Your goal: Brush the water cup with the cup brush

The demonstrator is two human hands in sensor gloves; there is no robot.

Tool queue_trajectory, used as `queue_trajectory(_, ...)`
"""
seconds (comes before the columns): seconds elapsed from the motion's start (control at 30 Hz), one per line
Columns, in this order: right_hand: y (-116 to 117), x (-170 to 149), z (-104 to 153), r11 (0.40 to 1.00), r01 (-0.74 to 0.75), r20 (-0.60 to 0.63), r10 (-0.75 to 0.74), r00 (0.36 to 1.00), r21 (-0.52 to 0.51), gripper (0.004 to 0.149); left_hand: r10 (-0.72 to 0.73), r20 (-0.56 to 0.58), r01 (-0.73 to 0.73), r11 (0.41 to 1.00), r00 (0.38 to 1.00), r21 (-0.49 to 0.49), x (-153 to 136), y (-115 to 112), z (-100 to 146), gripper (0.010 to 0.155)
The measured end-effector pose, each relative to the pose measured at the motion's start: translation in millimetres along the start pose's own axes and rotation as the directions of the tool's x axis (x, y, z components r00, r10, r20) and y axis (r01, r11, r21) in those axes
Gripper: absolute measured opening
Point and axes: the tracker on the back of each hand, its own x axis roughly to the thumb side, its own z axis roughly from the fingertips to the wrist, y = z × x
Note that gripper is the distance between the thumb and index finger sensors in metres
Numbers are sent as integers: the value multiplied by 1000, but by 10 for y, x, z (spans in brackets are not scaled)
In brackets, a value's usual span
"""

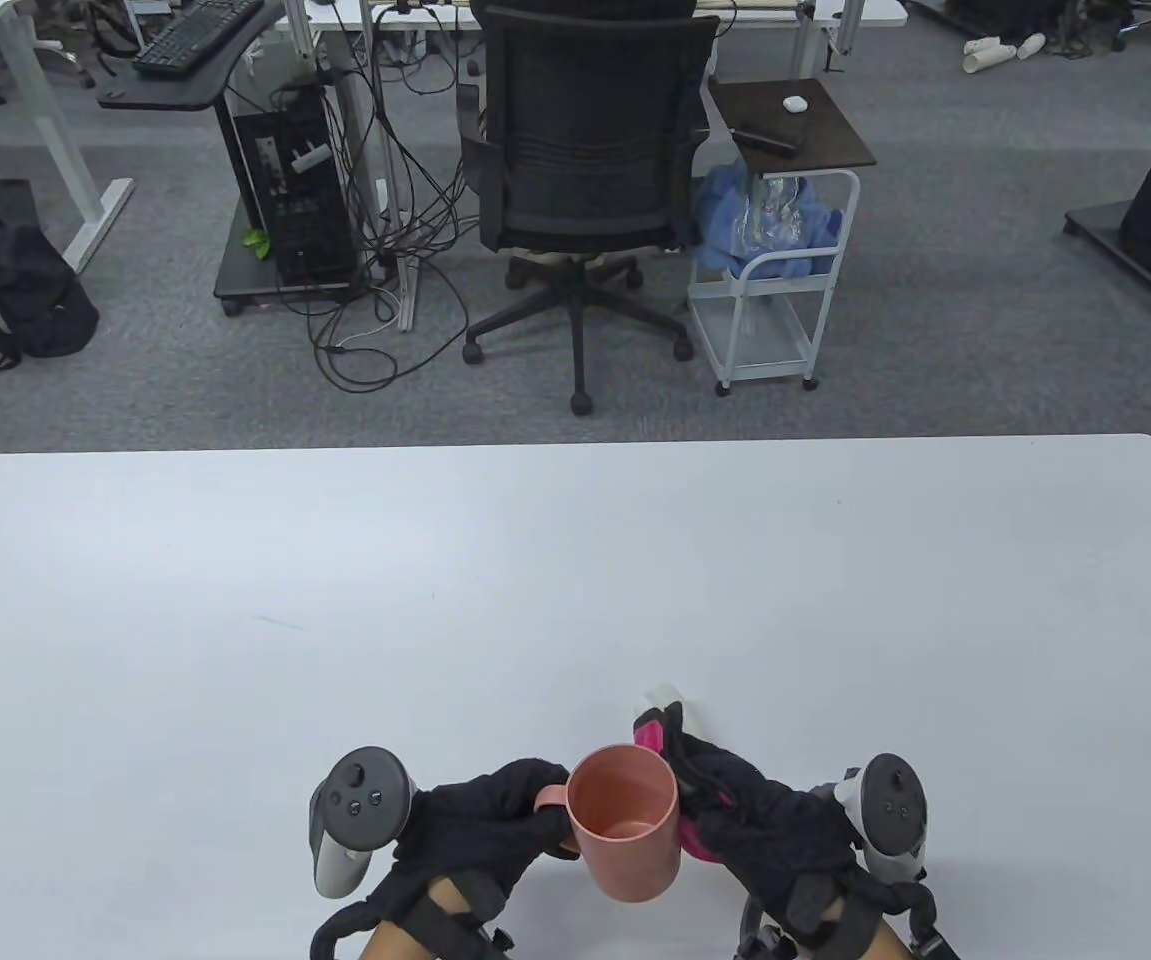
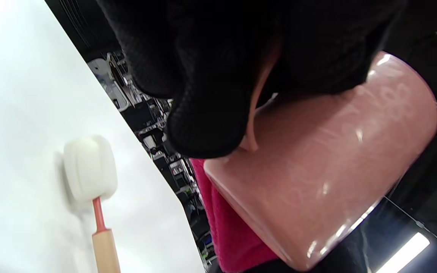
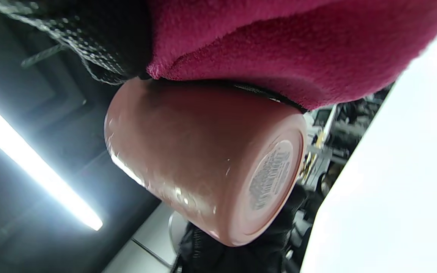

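Observation:
A pink water cup [image 1: 625, 820] is held mouth-up just above the white table [image 1: 535, 580] near its front edge. My left hand [image 1: 547, 815] grips the cup's handle; its gloved fingers [image 2: 211, 94] cover the handle in the left wrist view, over the cup wall [image 2: 317, 170]. My right hand [image 1: 697, 800] lies against the cup's right side, its magenta palm [image 3: 279, 45] pressed on the cup wall [image 3: 203, 159]. The cup brush [image 2: 89, 167], with a white sponge head, red neck and wooden handle, lies on the table; its head [image 1: 670, 695] peeks out past my right fingers.
Beyond the table's far edge stand an office chair [image 1: 585, 150], a white trolley [image 1: 775, 250] and a desk with a computer tower [image 1: 285, 190].

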Motion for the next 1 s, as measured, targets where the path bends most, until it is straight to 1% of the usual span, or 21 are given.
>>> queue_trajectory(0.1, 30, 137, 12, 986, -165, 54, 166, 985, -23, 51, -33, -36, 35, 997, 999, 68, -19, 35, 18, 42)
queue_trajectory(0.13, 44, 157, 13, 981, -194, 60, 195, 979, -24, 51, -39, -46, 43, 996, 998, 80, -25, 38, 22, 42)
queue_trajectory(0.23, 181, 275, 4, 919, -395, 102, 392, 914, 4, 51, -89, -99, 101, 986, 991, 129, -57, 51, 38, 42)
queue_trajectory(0.27, 270, 327, -1, 874, -485, 116, 480, 869, 19, 51, -101, -112, 116, 983, 989, 139, -67, 55, 39, 42)
queue_trajectory(0.3, 311, 347, -1, 853, -521, 123, 514, 849, 24, 51, -106, -120, 123, 982, 987, 145, -73, 55, 39, 41)
queue_trajectory(0.4, 548, 442, -7, 740, -670, 162, 655, 738, 58, 50, -124, -149, 147, 977, 981, 155, -83, 24, 37, 41)
queue_trajectory(0.5, 778, 487, 3, 569, -819, 166, 802, 574, 81, 51, -165, -179, 191, 972, 970, 136, -97, -44, 23, 42)
queue_trajectory(0.53, 820, 492, 1, 522, -848, 165, 832, 530, 94, 51, -169, -182, 194, 973, 969, 126, -101, -54, 19, 41)
queue_trajectory(0.57, 835, 488, -2, 504, -857, 162, 842, 515, 105, 51, -169, -183, 194, 973, 968, 127, -102, -56, 17, 41)
queue_trajectory(0.6, 824, 486, -3, 509, -854, 150, 841, 519, 104, 51, -170, -181, 194, 972, 969, 129, -99, -49, 16, 41)
queue_trajectory(0.67, 761, 485, -6, 554, -828, 116, 820, 560, 82, 51, -151, -171, 175, 975, 974, 138, -85, -27, 18, 41)
queue_trajectory(0.73, 667, 491, -1, 589, -807, 76, 803, 591, 54, 50, -121, -159, 146, 977, 980, 156, -74, 1, 24, 41)
queue_trajectory(0.77, 642, 493, 2, 597, -801, 63, 799, 598, 43, 50, -112, -155, 137, 978, 981, 159, -73, 9, 26, 41)
queue_trajectory(0.83, 553, 491, -1, 633, -774, 26, 774, 633, 19, 50, -94, -147, 116, 981, 985, 157, -77, 19, 27, 41)
queue_trajectory(0.9, 475, 477, -1, 700, -714, -7, 714, 701, -5, 49, -82, -137, 103, 984, 987, 148, -78, 19, 28, 41)
queue_trajectory(1.0, 367, 445, -1, 777, -628, -55, 626, 778, -40, 50, -65, -125, 82, 987, 990, 136, -70, 17, 28, 41)
